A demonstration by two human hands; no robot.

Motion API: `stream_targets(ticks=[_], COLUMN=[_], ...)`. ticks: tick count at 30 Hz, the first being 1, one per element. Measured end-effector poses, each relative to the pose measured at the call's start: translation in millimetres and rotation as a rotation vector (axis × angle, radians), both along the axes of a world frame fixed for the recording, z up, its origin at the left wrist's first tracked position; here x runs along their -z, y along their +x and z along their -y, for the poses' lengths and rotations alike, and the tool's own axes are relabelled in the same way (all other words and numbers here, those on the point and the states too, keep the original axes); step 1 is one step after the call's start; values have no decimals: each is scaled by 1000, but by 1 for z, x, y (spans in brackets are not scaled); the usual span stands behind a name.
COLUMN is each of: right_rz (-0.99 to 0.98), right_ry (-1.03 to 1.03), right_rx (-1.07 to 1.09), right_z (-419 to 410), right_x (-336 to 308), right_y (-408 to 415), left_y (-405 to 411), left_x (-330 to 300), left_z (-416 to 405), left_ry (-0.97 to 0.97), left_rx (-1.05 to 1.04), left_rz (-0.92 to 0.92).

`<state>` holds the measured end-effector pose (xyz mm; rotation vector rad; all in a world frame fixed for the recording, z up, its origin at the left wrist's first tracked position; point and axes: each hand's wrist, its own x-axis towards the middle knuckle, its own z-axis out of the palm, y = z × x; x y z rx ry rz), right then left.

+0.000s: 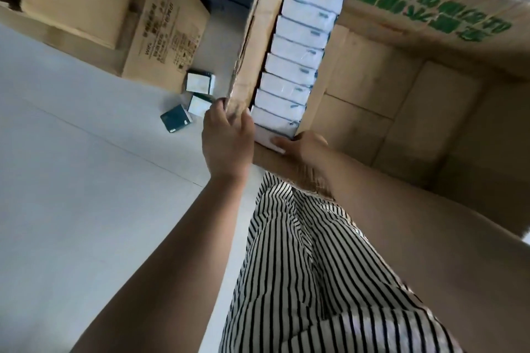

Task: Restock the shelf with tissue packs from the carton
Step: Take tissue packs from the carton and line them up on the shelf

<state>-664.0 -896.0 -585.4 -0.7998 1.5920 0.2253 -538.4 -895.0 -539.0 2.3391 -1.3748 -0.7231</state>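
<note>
**A:** Start left of the open carton. What room is there?

**B:** Pale floor, broad and bare out that way. Further back on that side sits a closed cardboard box. Between it and the carton's left wall lie three small packs on the floor, two pale-faced and one dark green, close together and just beside the wall.

**A:** And the wall's edge?

**B:** The left hand holds it. The fingers are curled over the top rim of the carton's left wall near its closest corner, the thumb on the inner side.

**A:** The tissue packs?

**B:** A row of tissue packs stands inside the carton, pressed against that left wall from the near corner to the far one. White wrappers, a small teal mark on each, set face to face.

**A:** The rest of the carton?

**B:** Right of the row the brown bottom shows bare, wide room. The far flap bears green print.

**A:** The right hand?

**B:** It reaches in over the near edge, its thumb lying on the nearest pack. Its fingers are behind the hand, so I cannot tell whether they grip. Striped clothing hangs below the carton's near edge.
</note>
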Motion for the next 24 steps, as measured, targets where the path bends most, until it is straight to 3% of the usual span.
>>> stream_targets(ticks=[15, 24], right_rz=[92, -45], right_ry=[-65, -84], right_rx=[338, 421], right_z=[-23, -39], right_x=[-13, -11], right_y=[-50, -110], left_y=[1, -3], left_x=[2, -3], left_z=[1, -1], left_ry=[-29, -12], left_rx=[-14, 26], left_rz=[9, -9])
